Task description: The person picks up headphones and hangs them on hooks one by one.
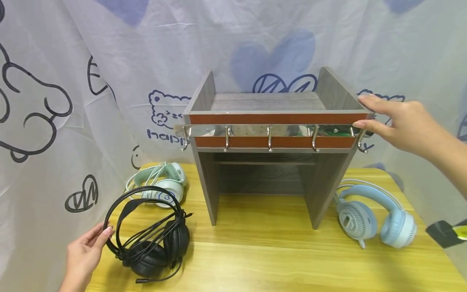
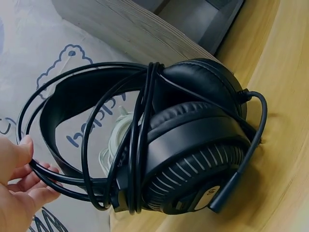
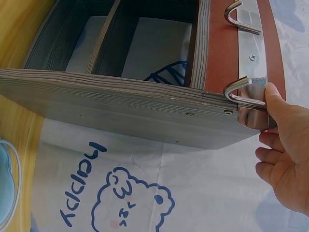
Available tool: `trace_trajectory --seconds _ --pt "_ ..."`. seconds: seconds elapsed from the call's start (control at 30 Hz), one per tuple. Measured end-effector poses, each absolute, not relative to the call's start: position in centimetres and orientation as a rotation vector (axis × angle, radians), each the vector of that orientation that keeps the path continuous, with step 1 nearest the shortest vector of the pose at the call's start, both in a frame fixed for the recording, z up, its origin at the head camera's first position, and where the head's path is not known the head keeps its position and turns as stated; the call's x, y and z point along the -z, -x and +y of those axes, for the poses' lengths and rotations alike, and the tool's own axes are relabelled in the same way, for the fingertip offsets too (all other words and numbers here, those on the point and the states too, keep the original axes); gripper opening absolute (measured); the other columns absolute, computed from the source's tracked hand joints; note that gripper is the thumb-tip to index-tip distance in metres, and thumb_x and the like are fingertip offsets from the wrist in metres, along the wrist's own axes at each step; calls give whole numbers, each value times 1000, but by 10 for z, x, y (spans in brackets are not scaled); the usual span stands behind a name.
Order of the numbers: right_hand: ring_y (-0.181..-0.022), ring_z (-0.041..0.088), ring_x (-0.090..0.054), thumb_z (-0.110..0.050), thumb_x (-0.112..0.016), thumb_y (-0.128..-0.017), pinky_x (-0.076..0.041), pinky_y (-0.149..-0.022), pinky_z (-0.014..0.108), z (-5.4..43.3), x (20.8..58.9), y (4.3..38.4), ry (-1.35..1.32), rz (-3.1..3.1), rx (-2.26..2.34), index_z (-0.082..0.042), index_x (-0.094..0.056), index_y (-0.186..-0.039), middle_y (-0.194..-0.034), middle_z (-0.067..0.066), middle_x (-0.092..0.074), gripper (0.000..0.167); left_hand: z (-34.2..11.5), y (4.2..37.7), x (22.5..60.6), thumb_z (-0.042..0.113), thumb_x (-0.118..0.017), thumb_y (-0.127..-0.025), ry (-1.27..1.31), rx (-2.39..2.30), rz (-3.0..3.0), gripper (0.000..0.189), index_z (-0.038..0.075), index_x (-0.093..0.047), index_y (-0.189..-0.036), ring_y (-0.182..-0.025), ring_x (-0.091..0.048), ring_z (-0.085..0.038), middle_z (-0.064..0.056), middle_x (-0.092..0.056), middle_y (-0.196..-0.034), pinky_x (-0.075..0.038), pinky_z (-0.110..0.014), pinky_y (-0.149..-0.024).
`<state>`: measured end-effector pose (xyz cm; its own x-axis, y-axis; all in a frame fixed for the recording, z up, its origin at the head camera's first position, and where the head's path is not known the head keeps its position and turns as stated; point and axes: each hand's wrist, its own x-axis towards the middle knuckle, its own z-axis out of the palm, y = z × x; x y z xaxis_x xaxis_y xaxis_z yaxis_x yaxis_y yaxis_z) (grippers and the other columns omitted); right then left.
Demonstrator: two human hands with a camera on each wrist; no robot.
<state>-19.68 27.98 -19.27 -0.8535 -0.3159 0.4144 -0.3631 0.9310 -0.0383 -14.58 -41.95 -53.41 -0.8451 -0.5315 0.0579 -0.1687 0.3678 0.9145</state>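
In the head view my left hand pinches the headband of a black headset between thumb and fingers. Its cable is bundled around it, and a short microphone boom sticks out in the left wrist view. My right hand grips the upper right front corner of a grey wooden shelf, thumb at the front by the metal hook rail. Several silver hooks line that rail, with nothing hanging on them. Whether the black headset touches the table is hard to tell.
A white and green headset lies left of the shelf, partly behind the black one. On the right lies a light blue headset. All stand on a yellow wooden table, with a printed white curtain behind and at the sides.
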Motion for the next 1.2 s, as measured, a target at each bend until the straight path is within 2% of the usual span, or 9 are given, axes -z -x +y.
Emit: trace_trajectory --seconds 0.2,0.4,0.5,0.63,0.7,0.8,0.93,1.07,1.2 --pt "-39 16 -38 -30 -58 -92 -49 -71 55 280 192 195 -504 -2658 -160 -2 -40 -139 -137 26 -40 58 -403 145 522 38 -65 -85 -458 1268 -2336 47 10 -61 -122 -81 -62 14 24 -68 -95 -45 1 -72" --pt "-45 22 -48 -25 -60 -91 -48 -70 53 280 192 195 -496 -2663 -138 0 -40 -138 -138 28 -39 57 -332 119 429 16 -65 -87 -269 1114 -2434 38 -11 -60 -113 -75 -47 30 23 -65 -87 -41 6 -67" --pt "-45 23 -49 -26 -60 -91 -48 -69 52 279 192 195 -492 -2672 -141 0 -40 -139 -138 28 -39 58 -307 111 401 11 -63 -88 -188 1028 -2480 33 -14 -60 -109 -74 -40 35 13 -70 -85 -38 8 -66" --pt "-59 41 -56 -27 -60 -91 -48 -76 58 280 192 197 -495 -2675 -167 -1 -40 -138 -138 27 -39 58 -292 110 390 6 -61 -89 -124 1014 -2497 31 -16 -58 -110 -77 -35 37 -31 -64 -101 -37 9 -66" --pt "-63 44 -57 -26 -61 -90 -47 -77 59 280 193 198 -506 -2669 -174 0 -40 -138 -138 27 -39 58 -288 112 390 2 -61 -88 -88 1030 -2471 29 -17 -58 -110 -79 -36 36 -34 -62 -104 -38 8 -68" --pt "-61 43 -56 -27 -61 -90 -47 -76 59 280 193 198 -514 -2657 -172 0 -41 -138 -138 27 -40 58 -283 115 389 -3 -62 -85 -36 1073 -2410 26 -16 -60 -107 -82 -40 34 1 -69 -98 -40 7 -69" --pt "-61 42 -56 -28 -59 -91 -47 -76 58 279 192 197 -505 -2668 -170 0 -41 -138 -138 26 -40 57 -277 115 387 -11 -65 -78 52 1112 -2320 24 -16 -63 -102 -83 -46 30 41 -45 -92 -42 5 -69" --pt "-74 50 -55 -28 -58 -92 -44 -83 62 276 190 196 -488 -2695 -167 1 -39 -138 -138 27 -38 58 -270 113 386 -19 -64 -73 157 1129 -2248 25 -17 -64 -98 -87 -49 27 39 -48 -93 -44 3 -70" --pt "-60 43 -53 -26 -59 -91 -44 -84 63 274 189 196 -482 -2699 -159 3 -39 -138 -138 28 -37 58 -266 112 385 -22 -62 -73 214 1151 -2220 24 -18 -63 -97 -89 -52 24 35 -51 -95 -45 1 -72"
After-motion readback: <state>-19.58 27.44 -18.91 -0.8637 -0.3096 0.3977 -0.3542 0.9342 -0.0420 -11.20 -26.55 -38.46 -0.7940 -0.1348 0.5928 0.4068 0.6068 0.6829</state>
